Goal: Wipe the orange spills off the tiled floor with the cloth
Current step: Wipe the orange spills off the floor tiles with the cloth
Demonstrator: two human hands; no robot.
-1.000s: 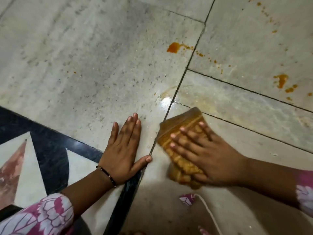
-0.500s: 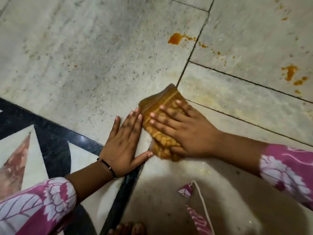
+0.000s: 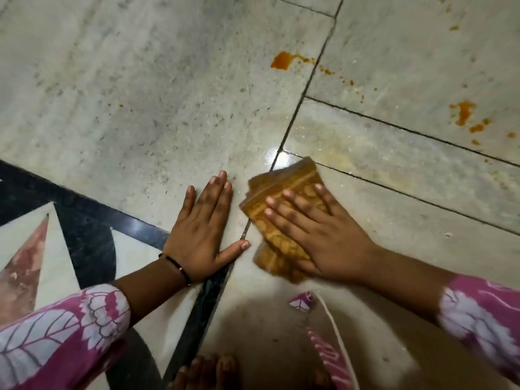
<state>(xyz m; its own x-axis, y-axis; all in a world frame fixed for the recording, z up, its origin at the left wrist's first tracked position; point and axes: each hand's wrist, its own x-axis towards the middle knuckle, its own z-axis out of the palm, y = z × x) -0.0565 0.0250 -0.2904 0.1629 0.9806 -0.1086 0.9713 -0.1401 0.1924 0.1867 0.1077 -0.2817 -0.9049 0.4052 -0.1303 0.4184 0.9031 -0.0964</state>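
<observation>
A folded orange patterned cloth [image 3: 284,184] lies flat on the pale tiled floor [image 3: 140,94]. My right hand [image 3: 318,235] presses down on it with straight, spread fingers. My left hand [image 3: 202,232] rests flat on the floor just left of the cloth, fingers straight, thumb out. An orange spill [image 3: 281,61] sits beyond the cloth beside a tile joint, with small drops trailing right. A second orange spill [image 3: 464,114] lies at the far right. The tile around the cloth looks wet and shiny.
A black border strip [image 3: 84,218] with a red and white inlay pattern [image 3: 25,266] runs along the left. Toes of a bare foot [image 3: 208,370] show at the bottom edge. A pink garment edge with a white trim [image 3: 323,333] hangs near my right arm.
The cloth under my right hand slid left toward my left hand, then back right and slightly nearer me. My left hand stayed planted on the floor.
</observation>
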